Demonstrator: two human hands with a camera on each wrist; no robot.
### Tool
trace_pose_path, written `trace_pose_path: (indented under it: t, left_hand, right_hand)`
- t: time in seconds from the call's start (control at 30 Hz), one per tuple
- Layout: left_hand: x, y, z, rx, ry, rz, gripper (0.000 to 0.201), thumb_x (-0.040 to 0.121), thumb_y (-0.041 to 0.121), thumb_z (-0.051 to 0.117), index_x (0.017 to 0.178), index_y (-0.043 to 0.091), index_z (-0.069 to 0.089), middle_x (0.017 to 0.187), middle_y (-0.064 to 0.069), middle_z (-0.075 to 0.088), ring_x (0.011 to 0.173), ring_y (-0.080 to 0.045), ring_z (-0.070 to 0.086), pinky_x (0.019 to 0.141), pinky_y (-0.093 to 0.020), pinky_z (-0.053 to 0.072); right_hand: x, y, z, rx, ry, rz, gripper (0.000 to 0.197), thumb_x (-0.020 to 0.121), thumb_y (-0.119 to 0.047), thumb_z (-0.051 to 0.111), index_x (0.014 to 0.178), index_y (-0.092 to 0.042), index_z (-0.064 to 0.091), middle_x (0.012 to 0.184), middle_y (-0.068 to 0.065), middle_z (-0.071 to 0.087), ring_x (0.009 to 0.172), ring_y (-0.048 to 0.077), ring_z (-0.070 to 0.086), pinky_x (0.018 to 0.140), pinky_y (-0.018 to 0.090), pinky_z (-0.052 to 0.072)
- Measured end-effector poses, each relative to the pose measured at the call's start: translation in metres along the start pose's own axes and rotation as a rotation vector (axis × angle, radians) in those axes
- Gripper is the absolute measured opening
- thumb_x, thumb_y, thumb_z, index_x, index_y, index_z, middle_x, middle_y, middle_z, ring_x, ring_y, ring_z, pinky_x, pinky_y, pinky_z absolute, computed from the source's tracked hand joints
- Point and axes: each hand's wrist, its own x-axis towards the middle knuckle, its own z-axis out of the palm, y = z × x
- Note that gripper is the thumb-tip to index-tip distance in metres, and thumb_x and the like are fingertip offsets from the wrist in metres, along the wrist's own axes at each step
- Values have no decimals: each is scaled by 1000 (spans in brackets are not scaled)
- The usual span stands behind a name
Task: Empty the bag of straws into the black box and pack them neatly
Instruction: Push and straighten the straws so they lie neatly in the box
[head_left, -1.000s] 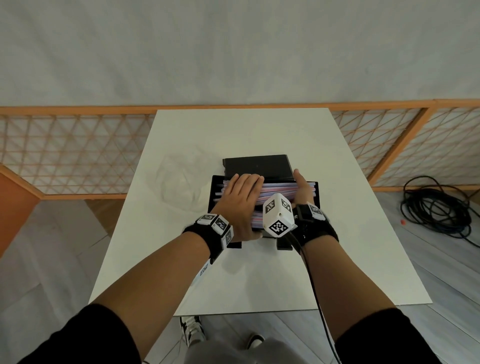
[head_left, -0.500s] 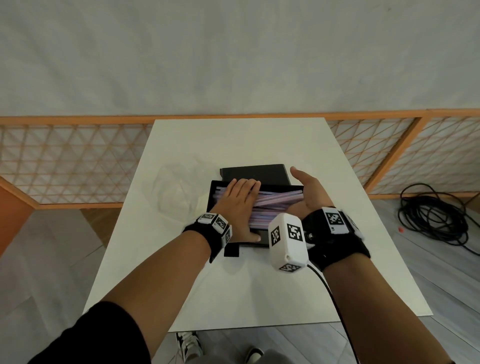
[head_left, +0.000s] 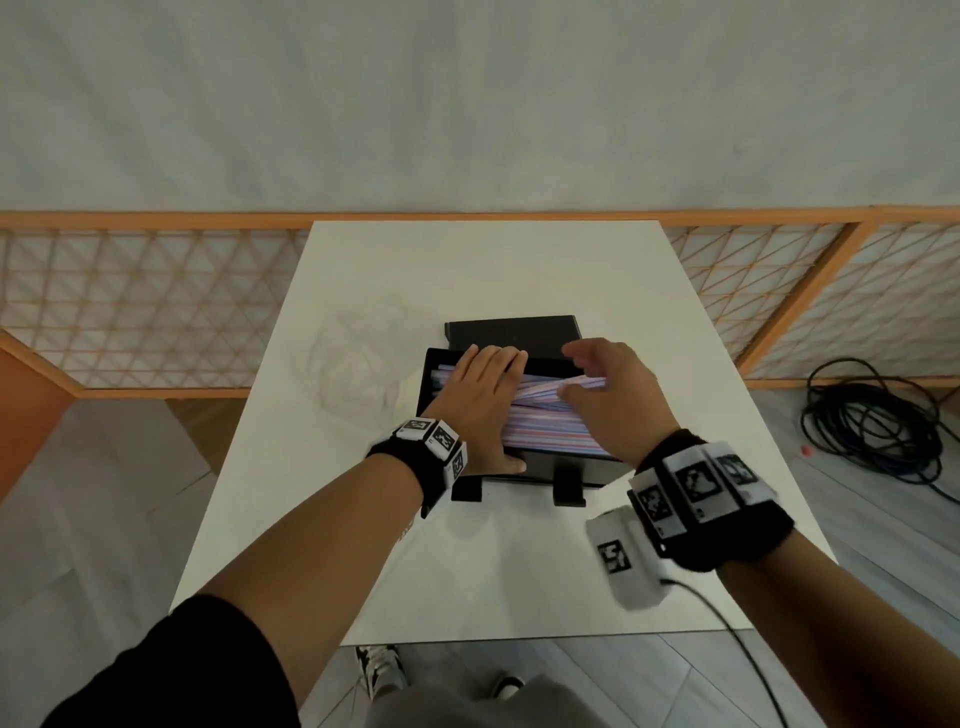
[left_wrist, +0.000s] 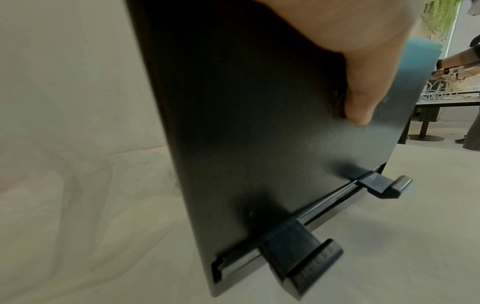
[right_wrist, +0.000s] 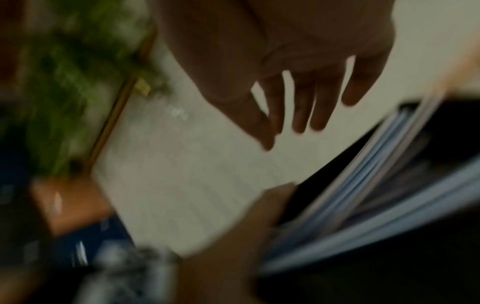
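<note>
The black box (head_left: 582, 470) stands mid-table, filled with pastel striped straws (head_left: 545, 426) lying left to right; a few at the far side lie askew. My left hand (head_left: 485, 395) lies flat on the straws' left half, fingers straight. Its thumb (left_wrist: 369, 90) presses the front wall of the box (left_wrist: 259, 144). My right hand (head_left: 608, 395) is palm down over the straws' right half, fingers spread and straight, holding nothing. The blurred right wrist view shows the right hand (right_wrist: 298, 92) above the straws (right_wrist: 376, 185). The empty clear bag (head_left: 358, 374) lies left of the box.
The box's black lid (head_left: 511, 332) lies just behind it. Two latches (left_wrist: 298, 265) stick out from the front base. The white table (head_left: 467, 561) has bare room in front. An orange lattice fence (head_left: 130, 306) runs behind it. A coiled black cable (head_left: 872, 421) lies on the floor at right.
My right hand left the right end of the box, turned palm down and came over the straws. My left hand stayed pressing on the straws.
</note>
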Motion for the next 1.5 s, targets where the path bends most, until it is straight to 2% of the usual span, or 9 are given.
trace_pose_path:
  t: [0.13,0.27,0.37,0.63,0.7,0.83,1.03,1.33,1.5]
  left_hand:
    - [-4,2,-1,-17,15,3,121,62,69,63,149,7,8,152,-9,20,141,-28,16,120,-42,1]
    - [-9,4,0,-16,38,2,117,61,70,59,148,6,13,151,-9,24,140,-27,19,120,-43,4]
    - [-12,5,2,-3,42,-9,116,62,70,58,148,6,13,151,-8,23,141,-27,19,120,-44,4]
    - [-13,8,-1,6,46,-32,116,65,69,58,149,6,10,152,-9,20,142,-27,16,120,-43,4]
    - [-13,9,-1,6,48,-38,116,65,70,57,149,6,9,153,-10,19,142,-28,15,120,-44,4]
    - [-14,10,0,7,40,-40,118,64,70,59,149,5,8,153,-10,18,143,-28,13,120,-43,3]
    - [-15,11,-1,4,31,-43,120,64,71,59,149,6,6,154,-10,16,144,-27,11,120,-43,1]
    - [-18,12,-3,-2,38,-44,117,66,68,59,150,5,6,155,-11,16,144,-28,11,120,-42,-1]
    - [-18,12,-1,5,38,-45,116,66,66,60,149,5,8,154,-11,18,143,-28,14,120,-43,1]
  right_hand:
    - [5,21,5,-431,-259,-213,67,80,-27,68,139,-17,38,138,4,41,126,22,43,106,34,37]
    - [19,35,16,-653,-381,-151,87,77,-40,66,147,-22,17,143,4,35,131,26,39,112,43,26]
    - [23,41,30,-726,-367,-105,85,75,-48,65,144,-24,21,140,5,38,127,28,42,108,47,27]
    - [17,46,40,-743,-30,-304,60,76,-28,67,130,-19,42,122,6,50,111,29,47,95,42,34]
    - [15,51,38,-657,40,-360,59,72,-34,70,123,-15,48,117,7,52,107,29,49,95,41,34]
    - [15,56,26,-517,-39,-375,69,66,-45,73,124,-18,47,119,4,49,112,26,46,105,39,28]
    - [17,50,22,-594,-299,-266,80,76,-36,68,143,-23,28,140,2,37,129,25,36,108,44,28]
    - [19,50,36,-713,-50,-293,63,75,-28,66,132,-22,39,127,3,45,119,26,40,103,42,27]
    - [14,47,24,-635,-265,-233,82,74,-39,69,142,-26,25,140,1,36,131,25,34,116,52,13]
